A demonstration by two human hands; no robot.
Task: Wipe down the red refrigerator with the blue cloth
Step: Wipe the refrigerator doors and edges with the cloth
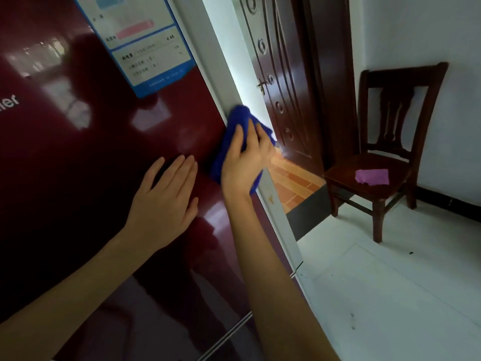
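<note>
The glossy red refrigerator (86,157) fills the left of the head view, its door tilted in the frame. My right hand (246,157) presses the bunched blue cloth (238,118) against the door's right edge, where red meets the grey side trim; the fingers lie fairly straight over the cloth, which wraps round the edge. My left hand (166,201) rests flat on the red door just left of the cloth, fingers straight and spread, holding nothing.
A blue-and-white energy label (145,45) is stuck on the door above the hands. A dark wooden door (289,82) stands behind the fridge. To the right a wooden chair (390,152) carries a purple cloth (372,176). Pale floor tiles (390,282) spread below.
</note>
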